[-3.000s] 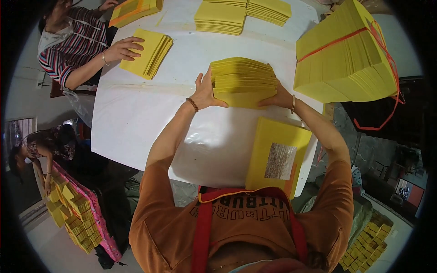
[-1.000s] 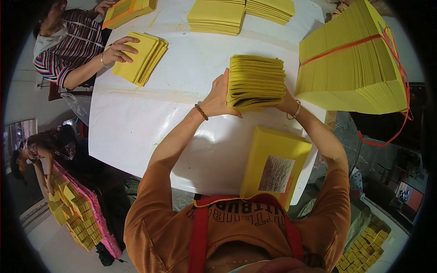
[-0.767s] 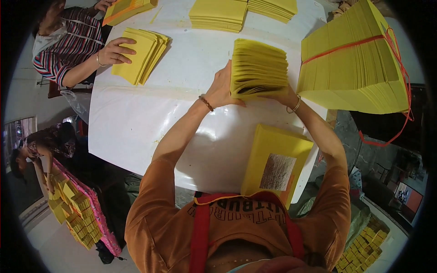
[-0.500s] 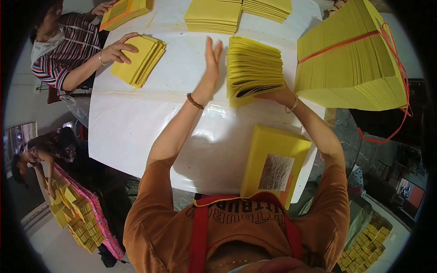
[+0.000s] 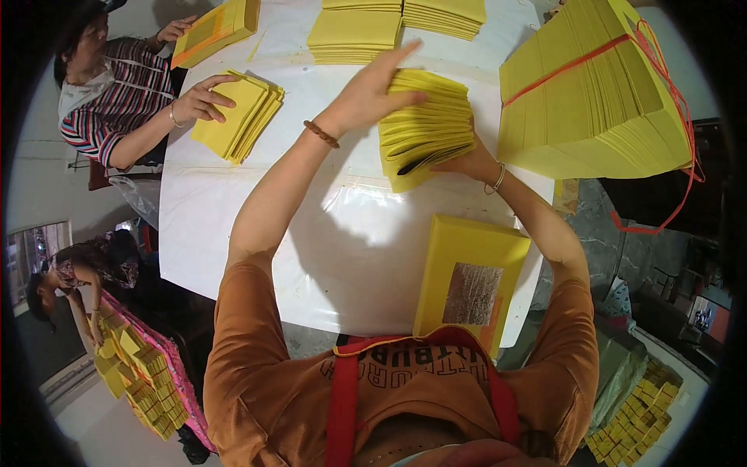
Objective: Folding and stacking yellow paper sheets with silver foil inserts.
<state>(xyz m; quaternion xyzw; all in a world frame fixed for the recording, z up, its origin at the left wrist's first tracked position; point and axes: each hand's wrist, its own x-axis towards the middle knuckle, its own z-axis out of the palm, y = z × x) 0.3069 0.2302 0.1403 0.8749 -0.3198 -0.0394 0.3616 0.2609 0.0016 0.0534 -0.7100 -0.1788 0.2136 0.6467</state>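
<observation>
Now two hands (image 5: 373,93) (image 5: 467,163) — one stack (image 5: 426,128).

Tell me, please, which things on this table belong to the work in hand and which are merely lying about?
In hand:
- fanned stack of yellow sheets
- left hand, flat on top of it
- right hand, gripping its near edge

Lying about:
- big tied bundle
- foil-faced pile
- two far piles
- co-worker's stack
</observation>
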